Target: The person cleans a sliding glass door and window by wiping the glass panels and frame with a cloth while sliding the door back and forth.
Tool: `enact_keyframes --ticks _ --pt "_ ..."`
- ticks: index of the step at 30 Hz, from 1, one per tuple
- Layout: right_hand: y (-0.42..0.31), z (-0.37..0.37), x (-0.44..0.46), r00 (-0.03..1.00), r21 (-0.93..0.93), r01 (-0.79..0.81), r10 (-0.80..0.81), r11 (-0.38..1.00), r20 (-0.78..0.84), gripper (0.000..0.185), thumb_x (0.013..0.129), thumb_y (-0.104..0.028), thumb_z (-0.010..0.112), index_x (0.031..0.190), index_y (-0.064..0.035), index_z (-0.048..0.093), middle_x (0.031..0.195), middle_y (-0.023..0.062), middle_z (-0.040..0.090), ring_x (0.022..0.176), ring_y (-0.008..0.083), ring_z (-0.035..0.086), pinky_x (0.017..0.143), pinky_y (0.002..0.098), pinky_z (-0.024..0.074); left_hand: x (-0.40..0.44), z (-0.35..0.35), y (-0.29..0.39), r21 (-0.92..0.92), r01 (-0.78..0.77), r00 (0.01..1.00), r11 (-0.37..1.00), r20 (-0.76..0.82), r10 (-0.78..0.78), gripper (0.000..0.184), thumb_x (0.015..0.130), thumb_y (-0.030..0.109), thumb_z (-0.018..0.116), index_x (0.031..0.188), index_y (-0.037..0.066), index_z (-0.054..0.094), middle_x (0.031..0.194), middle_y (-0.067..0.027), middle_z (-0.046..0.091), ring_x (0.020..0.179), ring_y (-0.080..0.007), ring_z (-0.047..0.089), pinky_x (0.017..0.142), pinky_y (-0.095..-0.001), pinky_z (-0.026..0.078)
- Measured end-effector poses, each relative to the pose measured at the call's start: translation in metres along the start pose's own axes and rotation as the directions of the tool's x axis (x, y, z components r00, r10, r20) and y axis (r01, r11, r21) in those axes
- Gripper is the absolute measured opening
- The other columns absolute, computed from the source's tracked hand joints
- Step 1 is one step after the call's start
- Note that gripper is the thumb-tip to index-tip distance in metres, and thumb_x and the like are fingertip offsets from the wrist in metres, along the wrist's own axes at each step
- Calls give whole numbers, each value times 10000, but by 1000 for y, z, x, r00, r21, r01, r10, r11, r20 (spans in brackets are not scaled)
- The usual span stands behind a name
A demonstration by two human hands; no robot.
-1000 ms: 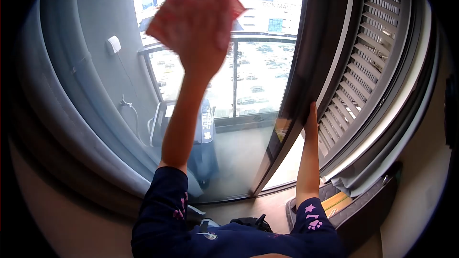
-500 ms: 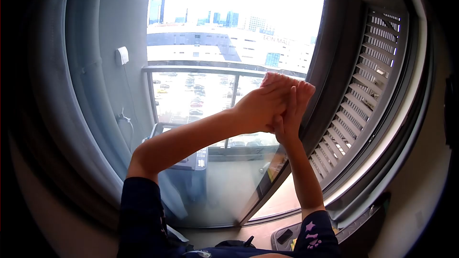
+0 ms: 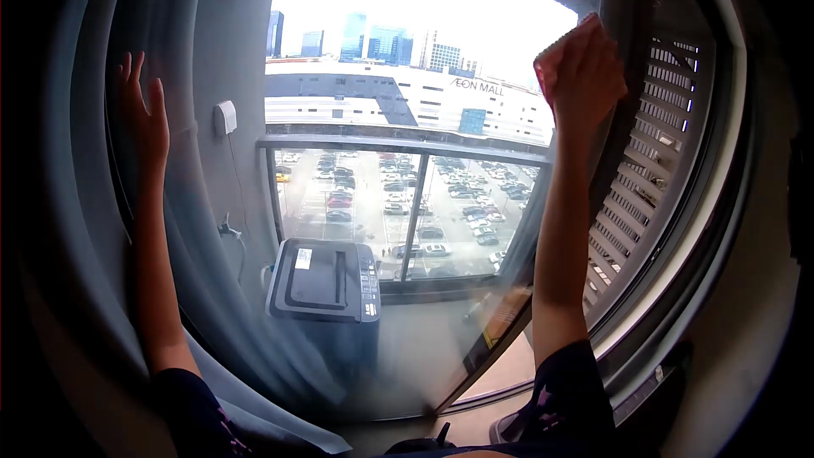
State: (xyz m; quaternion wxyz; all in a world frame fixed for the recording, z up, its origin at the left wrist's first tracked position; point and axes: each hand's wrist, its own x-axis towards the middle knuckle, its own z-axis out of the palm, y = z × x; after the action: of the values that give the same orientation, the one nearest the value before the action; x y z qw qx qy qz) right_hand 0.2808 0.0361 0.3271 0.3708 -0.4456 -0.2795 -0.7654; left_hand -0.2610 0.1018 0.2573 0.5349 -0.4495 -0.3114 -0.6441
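A person's arms reach up and wide apart in front of a tall glass door (image 3: pixel 398 365). The right hand (image 3: pixel 593 76) grips a red-pink cloth (image 3: pixel 553 68), high at the right side of the pane, just beside the dark frame (image 3: pixel 616 142). The cloth lies on the far side of that hand, between its fingers and the door; whether it presses flat on the glass cannot be told. It shows past the fingers mostly to the left and above.

The left hand (image 3: pixel 146 114) is raised at the far left, fingers spread and grasping nothing that shows. It is beside the grey curtain (image 3: pixel 89 161); whether it touches curtain or glass is unclear. The cloth is well apart from it, across the width of the pane, to the right and a little higher.

One corner of the cloth points left, over the bright glass. From there its upper edge slants up and right toward the frame. The hand covers much of the rest, so its full long axis is hidden.
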Motion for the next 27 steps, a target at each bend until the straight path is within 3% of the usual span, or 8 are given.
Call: enact_keyframes --ticks 6,12,15,16,18,20,25,27 --pt "-229 -154 10 990 904 84 -142 419 -26 573 654 -524 638 1091 -163 553 1180 64 487 1132 338 402 1004 547 203 -9 -11 -6 0 -18 991 1000 132 18 542 865 525 287 1297 206 361 1373 -90 306 1277 -308 257 1024 -539 151" --pt "-249 -166 5 895 865 401 -333 303 -298 512 629 -442 660 1084 -242 538 1191 -35 496 1103 191 457 921 479 352 -24 -10 -19 65 -22 995 998 97 16 545 855 553 257 1320 275 315 1393 -61 274 1291 -294 229 1005 -595 91" --pt "-177 -80 57 914 541 325 -110 776 -392 472 713 -524 546 1034 -177 556 998 5 583 916 194 553 708 395 430 -28 -18 -28 37 -63 992 997 109 58 545 855 550 256 1325 279 303 1399 -52 262 1298 -282 218 1010 -588 83" --pt "-141 -90 69 995 522 98 -92 848 -37 580 783 -349 545 1264 -57 406 1290 181 397 1225 366 316 1007 478 217 -29 -22 -33 39 -90 989 995 121 85 541 858 546 255 1327 279 298 1401 -50 259 1299 -279 214 1011 -588 79" --pt "-80 -43 68 993 129 -2 -14 992 121 613 796 -452 473 1284 -93 384 1309 139 380 1221 320 326 1024 526 101 -36 -27 -38 58 -121 984 991 136 112 536 863 537 251 1330 278 291 1402 -50 255 1302 -274 208 1011 -588 77" --pt "-51 -19 69 966 31 -244 246 969 -82 526 760 -599 472 1024 -152 554 963 78 596 783 282 589 535 354 476 -38 -32 -38 106 -121 987 987 118 109 530 868 526 249 1332 273 286 1403 -51 253 1304 -272 204 1012 -588 80" --pt "-171 -71 114 959 62 -110 122 992 -257 436 809 -554 448 679 -152 553 498 38 536 436 105 470 356 247 366 -42 -33 -39 118 -27 994 993 108 14 534 881 500 234 1329 216 299 1395 -74 267 1297 -290 216 1025 -560 96" --pt "-254 -123 133 987 496 -89 142 864 -71 502 796 -511 450 1096 -110 414 1057 93 408 980 235 338 801 449 175 -42 -34 -42 109 -26 992 994 127 12 532 882 497 230 1329 217 298 1395 -74 267 1297 -290 216 1025 -558 97"
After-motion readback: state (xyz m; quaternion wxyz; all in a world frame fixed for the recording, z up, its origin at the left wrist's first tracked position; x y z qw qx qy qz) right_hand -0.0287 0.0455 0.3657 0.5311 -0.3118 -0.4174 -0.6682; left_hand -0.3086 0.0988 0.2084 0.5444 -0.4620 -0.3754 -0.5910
